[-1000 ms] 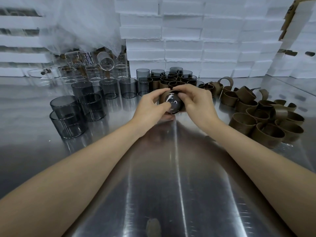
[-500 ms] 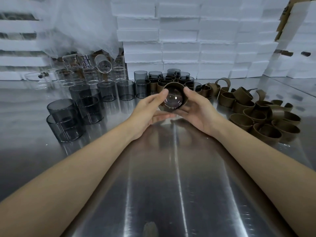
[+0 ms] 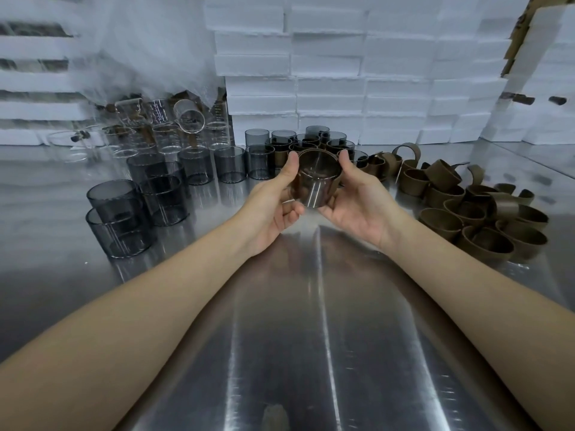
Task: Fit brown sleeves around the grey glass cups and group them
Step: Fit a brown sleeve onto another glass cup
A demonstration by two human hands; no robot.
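Grey glass cup [image 3: 317, 185] at frame centre, held above the steel table [image 3: 311, 353]. It is upright, mouth up, axis near vertical, with the brown sleeve [image 3: 311, 150] round it. Left hand [image 3: 273, 200] and right hand [image 3: 357, 197] grasp its sides. Sleeved cups [image 3: 311, 141] stand just behind, bare grey cups [image 3: 118, 219] left, loose sleeves [image 3: 466, 213] right. Markings on clear beakers [image 3: 174, 132], upper left, unreadable.

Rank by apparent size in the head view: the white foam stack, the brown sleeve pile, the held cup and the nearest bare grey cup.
1. white foam stack
2. brown sleeve pile
3. nearest bare grey cup and held cup: they look close in size, and their differing distance from the camera leaves them unranked.
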